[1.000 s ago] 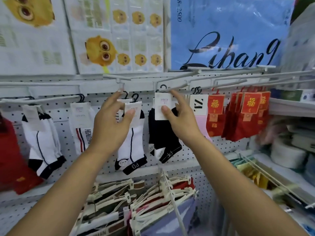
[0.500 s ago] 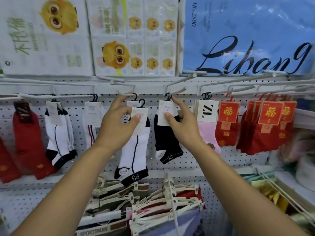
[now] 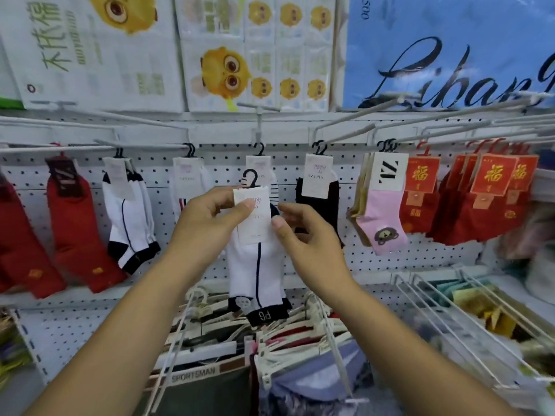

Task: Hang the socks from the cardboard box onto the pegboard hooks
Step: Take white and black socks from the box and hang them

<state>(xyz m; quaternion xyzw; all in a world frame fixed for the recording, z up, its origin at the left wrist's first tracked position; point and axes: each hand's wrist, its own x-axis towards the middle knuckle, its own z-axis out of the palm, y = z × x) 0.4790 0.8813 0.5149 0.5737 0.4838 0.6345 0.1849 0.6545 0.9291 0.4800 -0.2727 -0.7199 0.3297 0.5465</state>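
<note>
**A:** Where was the sock being hung?

**B:** The white pair point(image 3: 258, 265) was just left of the black pair point(image 3: 318, 205) and nearer the camera. It was held up in front of the pegboard point(image 3: 390, 259).

**A:** Who had hold of it?

**B:** The left hand point(image 3: 210, 217) pinched its card point(image 3: 253, 214) between thumb and fingers. The right hand point(image 3: 306, 235) was curled at the card's edge on the black pair's side, thumb by the lower corner. Whether it actually gripped the card, I couldn't tell.

**A:** Was it on a prong?

**B:** No. Its little hanger hook point(image 3: 250, 178) stood free in the air, lower than the black pair's own hook and caught on nothing.

**A:** So how far along would you put it?

**B:** Well into it, I'd judge. The black pair hung from its prong. Right of it hung a pink sock point(image 3: 381, 223) and then red socks point(image 3: 486, 211). Left of it hung striped white socks point(image 3: 129, 211) and more red ones. For this pair, lifting the hanger hook onto a prong was left.

**A:** And after that?

**B:** I couldn't say, because the cardboard box wasn't in view.
</note>
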